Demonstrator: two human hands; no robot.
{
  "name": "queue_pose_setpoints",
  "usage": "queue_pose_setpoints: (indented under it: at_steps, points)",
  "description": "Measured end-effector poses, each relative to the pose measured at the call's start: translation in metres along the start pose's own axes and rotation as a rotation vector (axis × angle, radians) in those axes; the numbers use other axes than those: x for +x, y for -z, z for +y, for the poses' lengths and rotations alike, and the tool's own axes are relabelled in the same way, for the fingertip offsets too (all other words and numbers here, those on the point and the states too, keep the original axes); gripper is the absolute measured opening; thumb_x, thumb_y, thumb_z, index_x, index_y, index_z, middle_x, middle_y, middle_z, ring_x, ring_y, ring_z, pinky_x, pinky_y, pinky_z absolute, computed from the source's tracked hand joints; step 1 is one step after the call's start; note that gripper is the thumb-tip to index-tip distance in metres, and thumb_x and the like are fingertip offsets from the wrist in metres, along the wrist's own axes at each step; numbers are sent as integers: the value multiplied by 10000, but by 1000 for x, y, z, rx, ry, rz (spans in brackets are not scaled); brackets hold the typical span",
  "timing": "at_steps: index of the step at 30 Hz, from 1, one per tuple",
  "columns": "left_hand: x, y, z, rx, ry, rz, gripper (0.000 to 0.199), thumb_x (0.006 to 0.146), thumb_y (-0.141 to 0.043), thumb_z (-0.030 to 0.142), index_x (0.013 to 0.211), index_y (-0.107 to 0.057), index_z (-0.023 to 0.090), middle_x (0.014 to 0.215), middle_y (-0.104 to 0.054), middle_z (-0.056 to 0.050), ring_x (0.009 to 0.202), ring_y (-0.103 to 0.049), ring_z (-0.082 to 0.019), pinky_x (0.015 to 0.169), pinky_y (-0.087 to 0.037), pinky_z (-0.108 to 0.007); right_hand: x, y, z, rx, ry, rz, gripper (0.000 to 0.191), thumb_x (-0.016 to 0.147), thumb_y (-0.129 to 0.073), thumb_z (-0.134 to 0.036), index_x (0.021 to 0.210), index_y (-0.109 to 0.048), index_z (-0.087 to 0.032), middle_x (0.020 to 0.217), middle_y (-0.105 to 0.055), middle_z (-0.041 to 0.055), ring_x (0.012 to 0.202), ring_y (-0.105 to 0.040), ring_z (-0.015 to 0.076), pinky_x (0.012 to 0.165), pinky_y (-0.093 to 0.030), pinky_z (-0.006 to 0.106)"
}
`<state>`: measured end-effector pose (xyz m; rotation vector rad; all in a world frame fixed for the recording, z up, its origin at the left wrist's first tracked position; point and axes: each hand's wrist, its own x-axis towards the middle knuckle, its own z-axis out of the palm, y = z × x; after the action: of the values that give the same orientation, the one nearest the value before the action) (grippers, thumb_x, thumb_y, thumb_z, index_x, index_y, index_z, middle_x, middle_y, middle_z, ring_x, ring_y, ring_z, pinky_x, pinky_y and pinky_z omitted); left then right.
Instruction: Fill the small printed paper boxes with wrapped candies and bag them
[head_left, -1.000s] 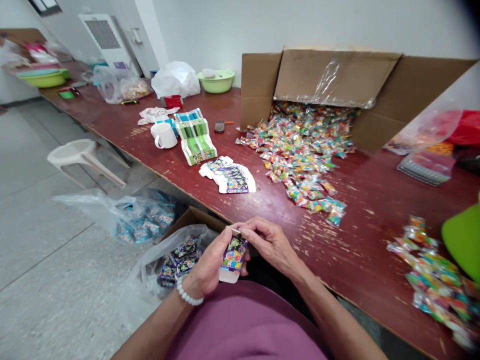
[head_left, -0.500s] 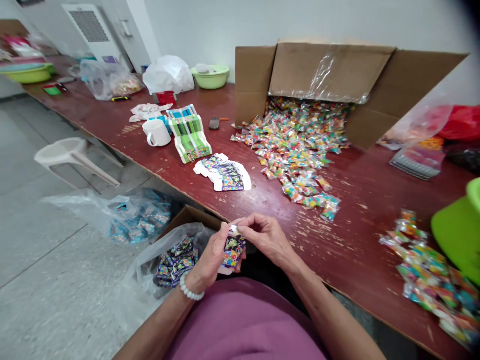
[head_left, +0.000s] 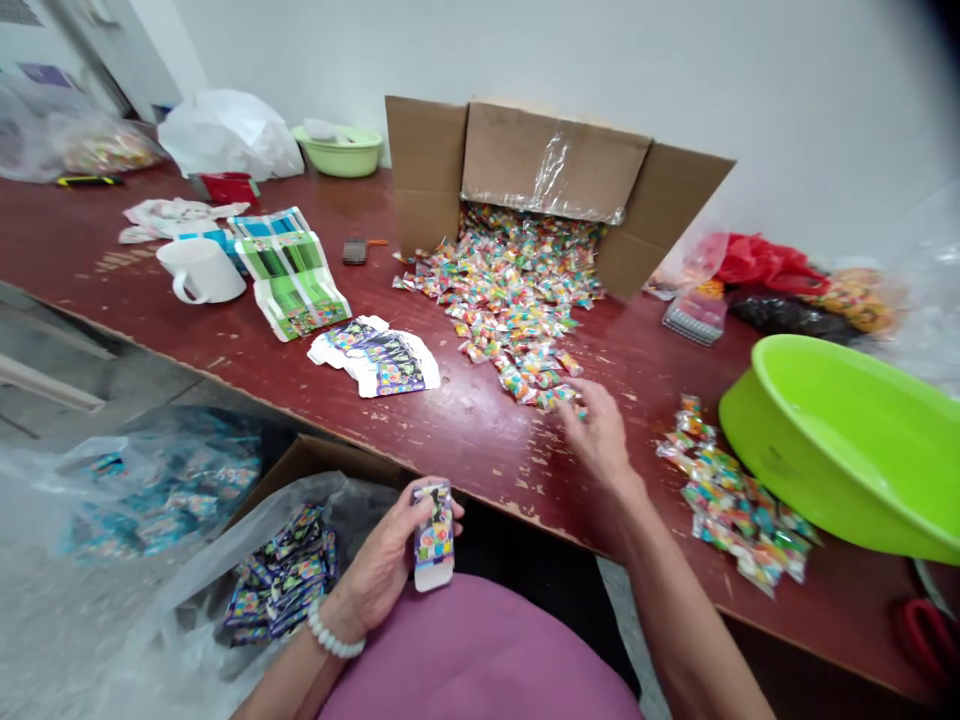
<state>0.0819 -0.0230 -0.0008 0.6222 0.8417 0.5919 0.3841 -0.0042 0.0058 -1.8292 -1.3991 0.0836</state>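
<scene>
1. Left hand (head_left: pixel 386 565): closed round a purple printed box (head_left: pixel 434 537), thumb on one side, fingertips on the other. Box near upright, white flap at its lower end, held just off the table's near edge, in front of the purple shirt (head_left: pixel 480 660).
2. Right hand (head_left: pixel 602 435): over the table (head_left: pixel 495 450), fingers part bent at the near end of the candy packets (head_left: pixel 517 300). Blurred; can't tell if it grips one.
3. Packets spill from a cardboard carton (head_left: pixel 555 165) lying open toward the person. Second packet pile (head_left: pixel 739 510) to the right, beside a green basin (head_left: pixel 847 450).
4. Flat purple cartons (head_left: pixel 397 365) fanned out left of the packets; green printed sheets (head_left: pixel 300 285) behind them, white mug (head_left: pixel 206 270) just beside.
5. Below table edge: clear bag (head_left: pixel 184 610) with purple packs (head_left: pixel 289 580) inside; bag of blue packs (head_left: pixel 165 495) farther left.
</scene>
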Motion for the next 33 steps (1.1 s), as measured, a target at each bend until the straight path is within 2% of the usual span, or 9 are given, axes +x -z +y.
queue_pose_setpoints:
  at_steps: [3, 7, 9, 11, 14, 18, 23, 28, 33]
  points:
    - [-4, 16, -7, 37, 83, 15, 328, 821, -728, 360, 1070, -610, 181, 979, -687, -70, 863, -657, -195, 787, -512, -316, 21, 14, 51, -190, -206, -63, 517, 804, -648, -402, 1235, -614, -121, 1198, -647, 196, 1127, -559, 344, 1019, -373, 527]
    - [-9, 50, 5, 294, 12, 62, 307, 732, -799, 332, 920, -608, 182, 808, -619, 12, 752, -584, -147, 739, -467, -266, 22, 13, 69, -116, -313, -92, 535, 724, -699, -407, 1181, -661, -132, 1105, -675, 168, 1082, -568, 334, 985, -403, 471]
    - [-13, 68, 19, 516, 20, -18, 359, 723, -803, 344, 1004, -638, 194, 858, -632, 12, 800, -576, -153, 749, -445, -251, 17, 11, 66, -18, -368, -77, 498, 667, -731, -388, 1100, -696, -146, 985, -689, 130, 982, -594, 311, 933, -428, 449]
    - [-16, 83, 32, 697, 124, -168, 448, 699, -807, 363, 1095, -666, 209, 908, -654, 2, 817, -572, -164, 727, -433, -246, 13, 9, 60, 75, -413, -75, 451, 613, -758, -372, 1008, -716, -158, 848, -683, 81, 862, -609, 279, 877, -446, 434]
    - [-18, 92, 44, 865, 292, -366, 410, 678, -793, 371, 1038, -716, 190, 884, -673, -12, 798, -569, -179, 705, -425, -252, 7, 8, 49, 232, -453, -105, 429, 588, -776, -421, 922, -708, -161, 740, -668, 44, 721, -612, 226, 744, -482, 381]
    - [-15, 80, 44, 798, 192, -337, 282, 743, -722, 344, 975, -660, 197, 888, -653, 2, 821, -576, -173, 706, -425, -243, -6, 5, 13, 513, -500, -170, 453, 624, -766, -549, 856, -670, -172, 770, -694, 52, 636, -631, 178, 584, -491, 302]
    - [-9, 33, 35, 507, 84, -253, 371, 842, -618, 340, 1154, -473, 203, 980, -664, -56, 768, -645, -174, 664, -457, -266, -30, -5, -63, 1048, -608, -332, 362, 581, -897, -382, 758, -656, -179, 695, -694, -2, 522, -577, 93, 514, -470, 218]
    - [-8, -1, 29, 533, -51, -242, 318, 856, -554, 246, 1160, -472, 205, 881, -609, -10, 663, -599, -122, 636, -464, -254, -54, -20, -107, 1068, -509, -490, 291, 676, -852, -384, 742, -664, -171, 713, -730, 27, 582, -624, 120, 568, -506, 233]
    - [-11, -2, 25, 600, -107, -199, 263, 873, -529, 229, 1133, -494, 218, 881, -586, 1, 652, -567, -115, 595, -470, -241, -70, -29, -110, 811, -286, -340, 209, 761, -781, -366, 749, -676, -185, 748, -703, 27, 646, -624, 151, 619, -509, 271]
